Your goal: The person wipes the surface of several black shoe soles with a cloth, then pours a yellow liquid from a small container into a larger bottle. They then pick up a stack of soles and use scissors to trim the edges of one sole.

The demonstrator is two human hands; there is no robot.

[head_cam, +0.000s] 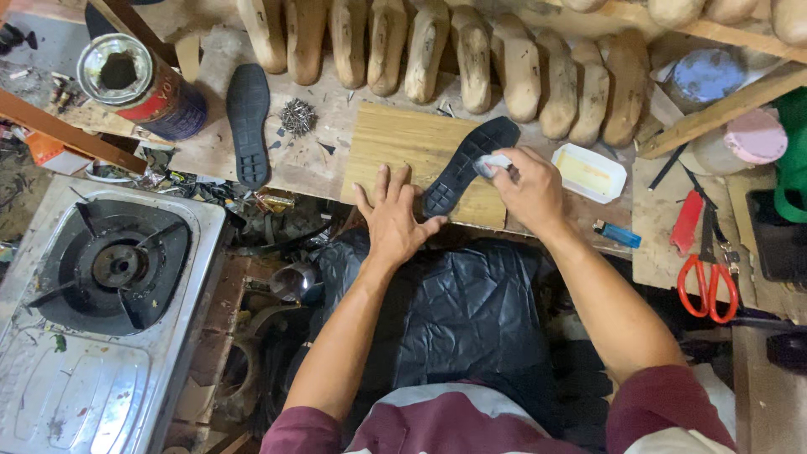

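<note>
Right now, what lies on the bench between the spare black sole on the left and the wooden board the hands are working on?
In the head view, a small heap of metal nails lies between the spare sole and the board, with a few dark scraps beside it.

The wooden board (pixel 403 151) lies bare left of the black sole (pixel 466 164), open to reach. Behind it a row of wooden shoe forms (pixel 471 59) walls off the back. A pile of nails (pixel 298 116) (loose, spiky) and a second sole (pixel 249 122) crowd the left; a white tray (pixel 590 172) sits close right.
</note>
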